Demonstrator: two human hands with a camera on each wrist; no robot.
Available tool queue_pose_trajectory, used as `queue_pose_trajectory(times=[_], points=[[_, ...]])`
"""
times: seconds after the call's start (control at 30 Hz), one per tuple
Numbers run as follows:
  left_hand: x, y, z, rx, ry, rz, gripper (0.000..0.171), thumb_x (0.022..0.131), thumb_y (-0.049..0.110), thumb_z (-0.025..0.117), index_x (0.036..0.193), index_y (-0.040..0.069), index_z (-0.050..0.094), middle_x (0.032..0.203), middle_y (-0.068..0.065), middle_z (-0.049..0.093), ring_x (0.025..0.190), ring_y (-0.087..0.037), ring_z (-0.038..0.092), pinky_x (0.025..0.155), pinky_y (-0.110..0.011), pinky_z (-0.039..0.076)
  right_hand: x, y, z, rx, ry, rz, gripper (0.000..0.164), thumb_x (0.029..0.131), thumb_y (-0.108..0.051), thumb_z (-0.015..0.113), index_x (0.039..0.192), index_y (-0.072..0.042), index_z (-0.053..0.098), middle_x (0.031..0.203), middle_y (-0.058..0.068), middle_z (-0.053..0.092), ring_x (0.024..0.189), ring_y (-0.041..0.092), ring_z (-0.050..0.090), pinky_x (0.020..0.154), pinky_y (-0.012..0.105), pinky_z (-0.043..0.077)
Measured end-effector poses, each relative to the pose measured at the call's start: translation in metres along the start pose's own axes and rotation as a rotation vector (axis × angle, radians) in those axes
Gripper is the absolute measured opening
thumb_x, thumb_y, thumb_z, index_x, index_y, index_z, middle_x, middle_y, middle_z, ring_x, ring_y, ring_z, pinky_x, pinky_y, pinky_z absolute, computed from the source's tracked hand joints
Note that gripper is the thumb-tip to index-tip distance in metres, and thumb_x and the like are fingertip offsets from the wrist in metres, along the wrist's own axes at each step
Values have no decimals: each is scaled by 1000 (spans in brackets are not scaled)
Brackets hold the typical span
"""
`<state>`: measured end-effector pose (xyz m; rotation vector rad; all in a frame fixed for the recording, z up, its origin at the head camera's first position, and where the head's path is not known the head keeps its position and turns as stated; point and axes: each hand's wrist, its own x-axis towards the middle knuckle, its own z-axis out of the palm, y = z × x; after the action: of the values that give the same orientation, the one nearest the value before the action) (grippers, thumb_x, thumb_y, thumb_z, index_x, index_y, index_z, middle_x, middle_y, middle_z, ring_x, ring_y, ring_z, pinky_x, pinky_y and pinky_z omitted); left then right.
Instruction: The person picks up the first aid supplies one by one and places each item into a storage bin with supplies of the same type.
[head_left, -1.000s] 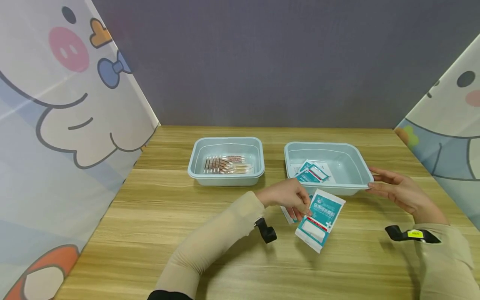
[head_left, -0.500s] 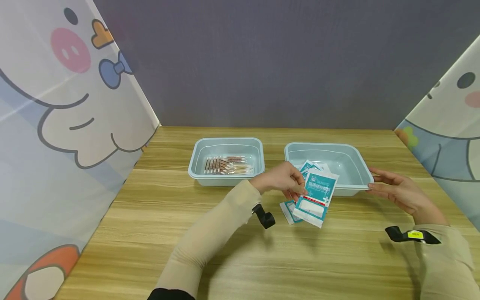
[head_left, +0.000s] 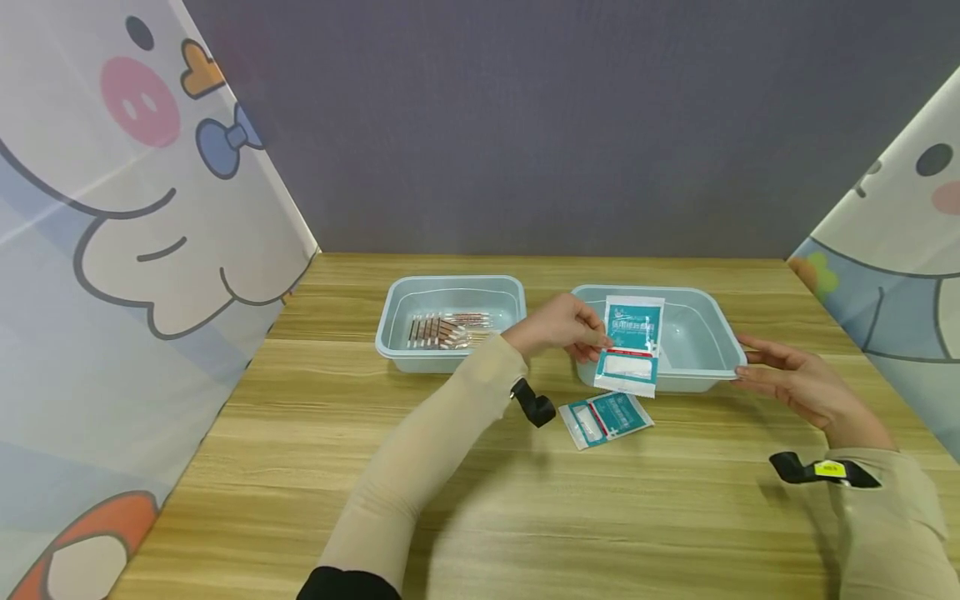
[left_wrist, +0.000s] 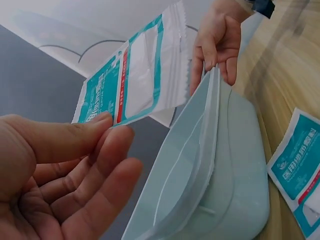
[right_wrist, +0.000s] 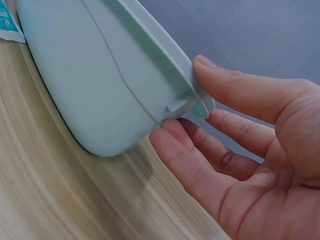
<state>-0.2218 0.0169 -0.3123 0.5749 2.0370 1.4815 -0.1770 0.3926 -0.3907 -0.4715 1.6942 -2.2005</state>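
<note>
My left hand pinches a teal-and-white medical dressing packet by its edge, between thumb and forefinger. That packet hangs over the front rim of the right-hand pale blue plastic box, hiding part of its inside. In the left wrist view the held packet is tilted above the box. At the box's right corner my right hand grips the rim, its thumb on the rim and its fingers under it, as the right wrist view shows at the box corner. A second dressing packet lies flat on the table before the box.
A similar plastic box stands to the left, holding several brown-tipped and pale cotton swabs. The wooden table meets a dark grey panel at the back. Cartoon-printed panels flank both sides.
My left hand has carried the dressing packet up and back, from over the table to over the box's front rim. The packet on the table has come into fuller view. My right hand stays put.
</note>
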Motion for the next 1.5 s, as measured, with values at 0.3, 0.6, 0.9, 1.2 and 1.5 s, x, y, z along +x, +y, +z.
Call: queue_pose_trajectory(times=[0.3, 0.6, 0.9, 1.2, 1.5], points=[[15, 1, -6, -49, 113, -7, 9, 93, 1, 69, 87, -5, 72, 79, -13, 73, 67, -23, 69, 75, -43, 62, 0, -1, 0, 2, -7, 0, 58, 95, 24, 42, 130, -15, 66, 111, 10, 66, 95, 23, 70, 83, 34, 59], [28, -2, -9, -48, 139, -16, 11, 92, -1, 69, 84, -7, 71, 79, -13, 73, 58, -15, 65, 77, -47, 61, -1, -1, -1, -36, 6, 12, 59, 95, 23, 43, 130, -18, 67, 111, 8, 67, 94, 23, 71, 81, 31, 60], [39, 1, -9, -19, 211, -55, 10, 90, -2, 72, 81, -7, 72, 70, -16, 70, 73, -36, 70, 69, -41, 62, 0, -1, -1, -39, 6, 13, 58, 95, 22, 44, 130, -18, 66, 111, 8, 67, 94, 23, 71, 82, 31, 60], [52, 2, -7, 97, 254, -141, 9, 88, -3, 74, 80, -8, 71, 66, -15, 68, 52, -18, 64, 57, -32, 61, 0, 0, -2, -36, -6, 1, 58, 95, 23, 43, 131, -17, 66, 112, 8, 66, 95, 23, 71, 83, 31, 60], [54, 7, -2, 165, 261, -192, 13, 85, -7, 73, 73, -8, 70, 64, -17, 68, 47, -18, 61, 52, -30, 59, 0, 0, -3, -44, 7, 7, 59, 95, 23, 43, 131, -18, 66, 111, 8, 66, 94, 22, 71, 82, 31, 60]])
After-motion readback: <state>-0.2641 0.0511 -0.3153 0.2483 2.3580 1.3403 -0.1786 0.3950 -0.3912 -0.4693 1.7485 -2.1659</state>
